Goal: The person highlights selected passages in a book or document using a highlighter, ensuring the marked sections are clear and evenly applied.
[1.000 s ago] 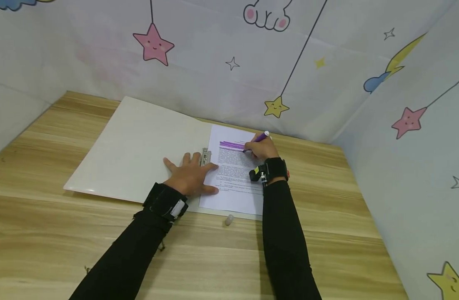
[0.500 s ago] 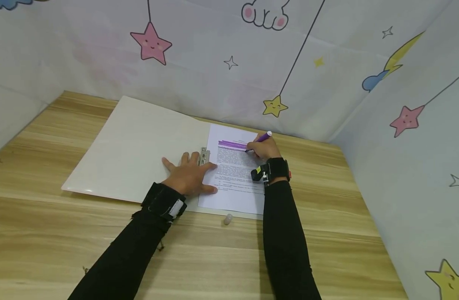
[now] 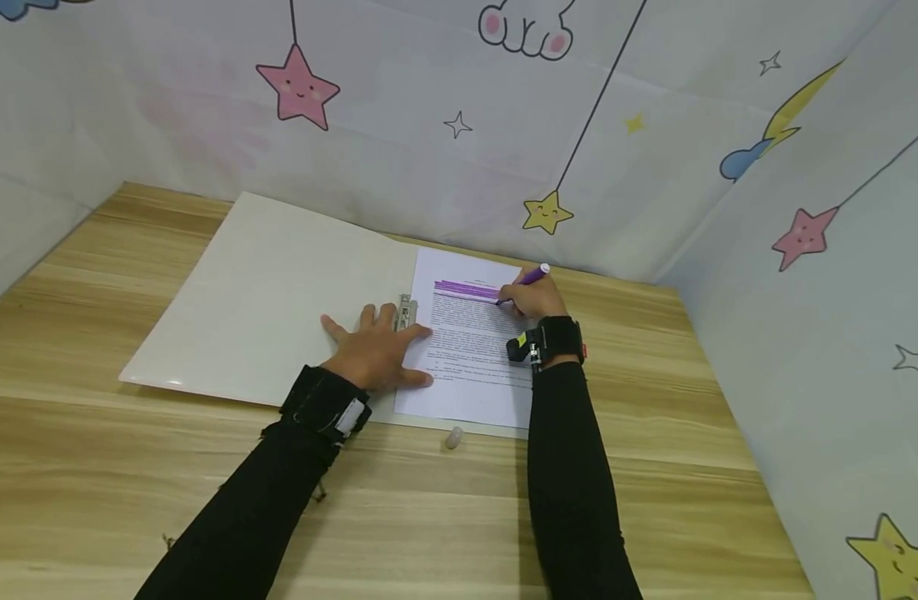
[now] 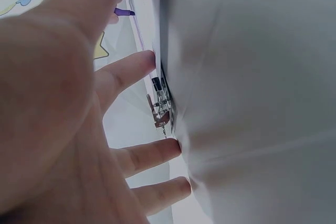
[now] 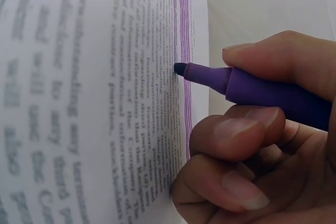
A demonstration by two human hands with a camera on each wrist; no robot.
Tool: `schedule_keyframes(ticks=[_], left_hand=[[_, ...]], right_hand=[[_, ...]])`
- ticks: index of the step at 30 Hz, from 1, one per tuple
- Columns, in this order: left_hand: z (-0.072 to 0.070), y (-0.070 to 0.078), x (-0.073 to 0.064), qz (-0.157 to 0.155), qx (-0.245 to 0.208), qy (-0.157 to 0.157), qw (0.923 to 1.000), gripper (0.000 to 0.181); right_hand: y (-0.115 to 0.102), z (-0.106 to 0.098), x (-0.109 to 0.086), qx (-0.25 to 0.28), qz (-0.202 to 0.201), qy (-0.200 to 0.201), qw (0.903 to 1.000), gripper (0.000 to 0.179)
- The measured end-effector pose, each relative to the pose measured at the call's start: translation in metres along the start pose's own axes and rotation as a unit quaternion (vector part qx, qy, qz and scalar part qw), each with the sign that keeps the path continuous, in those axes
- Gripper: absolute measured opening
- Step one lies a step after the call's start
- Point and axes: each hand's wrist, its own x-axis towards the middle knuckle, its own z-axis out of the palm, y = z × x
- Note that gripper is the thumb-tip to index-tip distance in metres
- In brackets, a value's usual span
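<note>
My right hand (image 3: pixel 537 296) pinches a purple highlighter (image 5: pixel 273 90) between thumb and fingers. Its dark tip meets the printed sheet (image 3: pixel 466 392), right beside the purple-marked lines (image 5: pixel 184 19) near the top of the page. Spread fingers of my left hand (image 3: pixel 372 354) rest across the inner edge of the sheet and the open white folder (image 3: pixel 271 275). Between those fingers shows the folder's metal clip (image 4: pixel 161 103), partly hidden in the head view. The right hand and wrist cover the right part of the text.
A small translucent cap (image 3: pixel 454 437) lies on the wooden table (image 3: pixel 429 517), just below the folder's front edge. White cloth walls (image 3: pixel 399 167) with cartoon stars stand behind and at both sides. Each wrist wears a black strap (image 3: pixel 560 337).
My right hand has slid the highlighter a little to the right along the text line. The left hand keeps its place on the folder, while the head view shifts slightly.
</note>
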Motion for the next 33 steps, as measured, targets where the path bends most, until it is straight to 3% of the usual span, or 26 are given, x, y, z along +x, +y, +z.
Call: schedule_keyframes(ticks=[12,33], left_hand=[[0.002,0.001,0.001,-0.003,-0.001,-0.001,1.0000,0.079],[0.000,0.001,0.000,-0.001,-0.004,-0.009,1.0000,0.079]], right_hand=[[0.003,-0.010,-0.004,-0.019,0.018,-0.002,0.9997,0.026],[0.013,-0.017,-0.003,0.031,0.031,0.018,0.9988,0.026]])
